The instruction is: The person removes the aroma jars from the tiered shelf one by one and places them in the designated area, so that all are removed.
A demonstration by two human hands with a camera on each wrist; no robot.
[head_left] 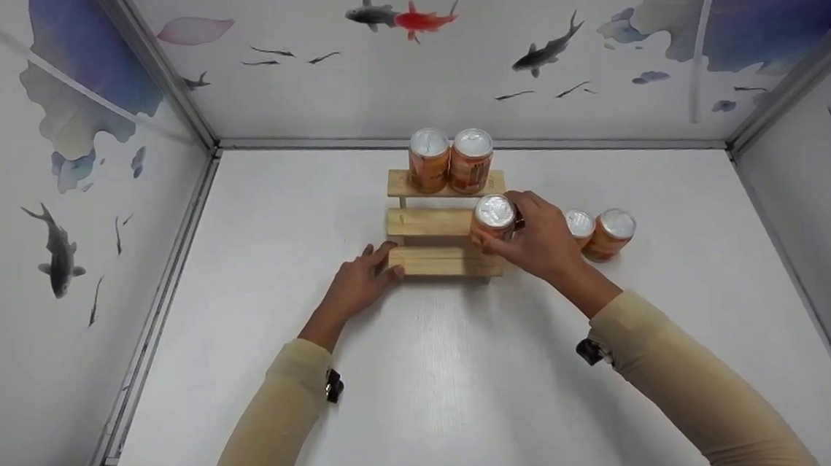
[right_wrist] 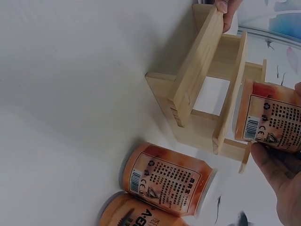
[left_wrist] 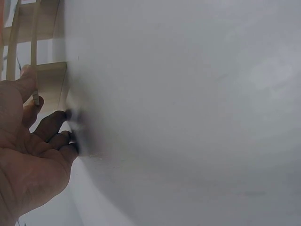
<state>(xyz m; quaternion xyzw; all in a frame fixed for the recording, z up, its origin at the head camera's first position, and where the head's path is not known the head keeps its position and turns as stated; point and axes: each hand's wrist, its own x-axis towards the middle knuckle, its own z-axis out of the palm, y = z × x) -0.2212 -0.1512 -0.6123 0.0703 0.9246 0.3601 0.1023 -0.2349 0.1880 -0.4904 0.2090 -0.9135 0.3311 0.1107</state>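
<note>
A three-tier wooden rack (head_left: 443, 262) stands on the white table. My left hand (head_left: 360, 284) grips the left end of its lowest tier, thumb and forefinger pinching the board (left_wrist: 35, 52) in the left wrist view. With my right hand (head_left: 544, 238) I hold an orange can (head_left: 493, 216) upright at the right end of the middle tier. In the right wrist view the base of this can (right_wrist: 270, 113) is right at that tier; whether it bears on the wood I cannot tell. Two similar cans, a left one (head_left: 429, 162) and a right one (head_left: 471, 163), stand side by side on the top tier.
Right of the rack, two more orange cans stand together on the table, one (head_left: 612, 235) in plain view and the other (head_left: 579, 224) partly behind my right hand. White panels with painted fish (head_left: 545, 52) enclose the table at the back and both sides.
</note>
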